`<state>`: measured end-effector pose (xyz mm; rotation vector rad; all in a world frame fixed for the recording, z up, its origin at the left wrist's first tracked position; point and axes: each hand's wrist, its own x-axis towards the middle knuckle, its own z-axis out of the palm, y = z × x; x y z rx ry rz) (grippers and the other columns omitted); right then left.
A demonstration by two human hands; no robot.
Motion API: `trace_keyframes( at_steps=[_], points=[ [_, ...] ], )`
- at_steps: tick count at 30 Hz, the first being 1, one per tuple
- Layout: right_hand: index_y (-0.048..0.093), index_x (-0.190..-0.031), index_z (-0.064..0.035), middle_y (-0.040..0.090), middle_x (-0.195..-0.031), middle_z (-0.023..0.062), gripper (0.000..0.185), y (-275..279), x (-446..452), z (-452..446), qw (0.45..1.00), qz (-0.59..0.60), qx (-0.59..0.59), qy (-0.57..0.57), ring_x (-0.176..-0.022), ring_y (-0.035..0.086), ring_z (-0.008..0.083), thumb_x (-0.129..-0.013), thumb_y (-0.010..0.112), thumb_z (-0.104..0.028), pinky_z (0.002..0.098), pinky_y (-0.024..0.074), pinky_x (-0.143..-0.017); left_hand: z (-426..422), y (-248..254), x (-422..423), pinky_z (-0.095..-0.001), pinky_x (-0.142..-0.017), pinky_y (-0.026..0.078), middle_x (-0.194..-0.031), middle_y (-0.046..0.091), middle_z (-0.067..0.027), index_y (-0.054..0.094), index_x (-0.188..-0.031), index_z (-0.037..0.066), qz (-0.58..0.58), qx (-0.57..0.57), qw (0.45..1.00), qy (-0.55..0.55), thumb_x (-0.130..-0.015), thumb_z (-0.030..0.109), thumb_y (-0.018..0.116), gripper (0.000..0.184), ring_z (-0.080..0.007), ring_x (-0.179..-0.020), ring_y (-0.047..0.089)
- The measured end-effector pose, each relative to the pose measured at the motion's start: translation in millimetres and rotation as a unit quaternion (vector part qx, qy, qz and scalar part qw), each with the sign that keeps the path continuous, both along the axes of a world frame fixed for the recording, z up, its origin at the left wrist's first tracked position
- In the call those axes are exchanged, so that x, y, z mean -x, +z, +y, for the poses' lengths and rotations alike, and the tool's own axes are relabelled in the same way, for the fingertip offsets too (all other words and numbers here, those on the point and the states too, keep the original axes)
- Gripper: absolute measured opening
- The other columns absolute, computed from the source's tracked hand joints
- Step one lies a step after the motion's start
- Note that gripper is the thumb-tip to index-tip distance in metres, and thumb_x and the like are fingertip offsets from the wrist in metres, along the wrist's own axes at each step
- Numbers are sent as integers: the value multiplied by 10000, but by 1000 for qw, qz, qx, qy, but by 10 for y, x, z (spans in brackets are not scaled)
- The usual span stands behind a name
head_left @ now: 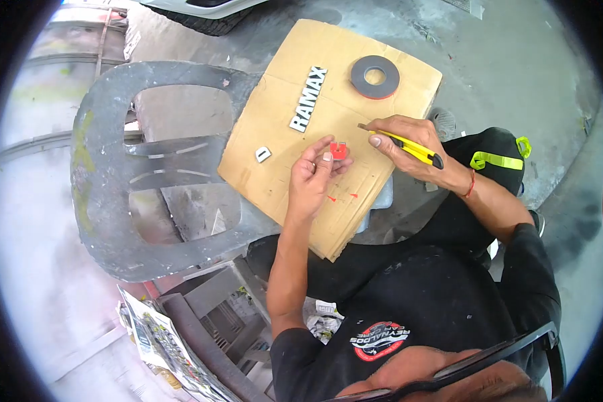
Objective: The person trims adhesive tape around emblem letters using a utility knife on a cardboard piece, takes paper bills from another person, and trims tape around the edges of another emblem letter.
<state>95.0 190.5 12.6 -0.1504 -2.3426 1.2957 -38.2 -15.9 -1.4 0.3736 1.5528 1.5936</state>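
Observation:
A small red-backed piece [339,151], perhaps an emblem letter with tape on it, is pinched between the thumb and fingers of my left hand [313,175]. Wrapped round a yellow utility knife [414,149], my right hand [409,141] holds its blade end pointing left, a short way right of and above the red piece. The two are apart. Under both hands lies a cardboard sheet [258,181]. On it rest a white "RAMAX" emblem [308,99], a loose white letter D [263,155], a roll of dark double-sided tape [362,76] and small red scraps [354,195].
A grey plastic chair [104,171] stands left, its seat end under the cardboard. Part of a vehicle with a tyre [201,21] shows at the top. Newspaper [174,338] lies at the lower left. My knee [496,154] is beside the cardboard on the right.

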Motion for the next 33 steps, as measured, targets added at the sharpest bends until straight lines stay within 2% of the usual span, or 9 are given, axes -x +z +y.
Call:
trace_keyframes(
  at_steps=[5, 7, 14, 16, 22, 26, 29, 31, 33],
  points=[
    [727, -1138, 29, 751, -967, 196, 287, 20, -33, -166, 993, -20, 99, -65, -854, 750, 301, -940, 721, -178, 368, 583, -761, 115, 15, -159, -294, -726, 584, -1000, 766, -126, 683, -1250, -8, 257, 175, 950, -5, -1070, 158, 579, 266, -161, -814, 733],
    [721, -1154, 31, 750, -980, 194, 284, -75, -39, -197, 993, -13, 108, -48, -849, 748, 287, -937, 702, -152, 357, 578, -756, 149, -11, -194, -371, -589, 547, -695, 706, -138, 727, -1144, 26, 505, 208, 838, 10, -1008, 161, 662, 203, -262, -613, 725],
    [708, -1182, 24, 749, -995, 186, 298, -150, 66, -104, 994, 13, 43, -96, -845, 744, 284, -926, 684, -126, 359, 577, -762, 127, 107, -165, -402, -698, 547, -890, 698, -145, 727, -1163, 35, 457, 232, 859, 24, -946, 196, 738, 271, -307, -785, 699],
    [707, -1197, 12, 746, -1001, 184, 305, -120, 63, -85, 990, -20, 74, -118, -836, 735, 259, -930, 677, -133, 355, 571, -755, 183, 88, -211, -404, -812, 542, -1037, 684, -155, 735, -1182, 18, 590, 161, 791, 7, -899, 157, 780, 319, -303, -963, 682],
    [726, -1142, 11, 739, -971, 204, 286, -92, 5, -99, 996, -45, 71, -36, -849, 743, 321, -904, 661, -134, 377, 578, -775, 157, 104, -90, -428, -959, 499, -1145, 665, -166, 714, -1183, 13, 512, 188, 833, -92, -870, 94, 782, 331, -341, -1100, 632],
    [729, -1141, 9, 737, -968, 203, 291, -119, -53, -93, 997, -60, 46, 4, -854, 741, 331, -892, 643, -115, 388, 579, -781, 34, 43, 1, -379, -926, 529, -1100, 707, -152, 696, -1197, 15, 520, 145, 837, -92, -887, 47, 763, 319, -293, -1049, 679],
    [722, -1147, 14, 741, -974, 194, 294, -202, -19, -133, 997, -19, 66, -39, -854, 740, 341, -890, 644, -105, 394, 581, -778, 56, 34, -49, -307, -875, 549, -1059, 754, -119, 680, -1194, -9, 388, 160, 906, -58, -920, 4, 735, 279, -200, -984, 714],
    [718, -1158, 11, 743, -975, 189, 301, -205, -19, -167, 995, -6, 79, -59, -849, 741, 341, -889, 643, -100, 395, 582, -778, 88, 41, -136, -261, -845, 550, -1032, 775, -95, 663, -1249, -32, 194, 65, 978, 34, -943, 1, 726, 314, -123, -946, 707],
    [715, -1169, 9, 745, -977, 184, 308, -214, -43, -186, 992, 6, 91, -81, -843, 742, 342, -888, 643, -96, 395, 583, -778, 88, 57, -164, -267, -857, 548, -1067, 772, -97, 661, -1269, -40, 172, 67, 982, 31, -954, 6, 716, 324, -111, -968, 695]
  ],
)
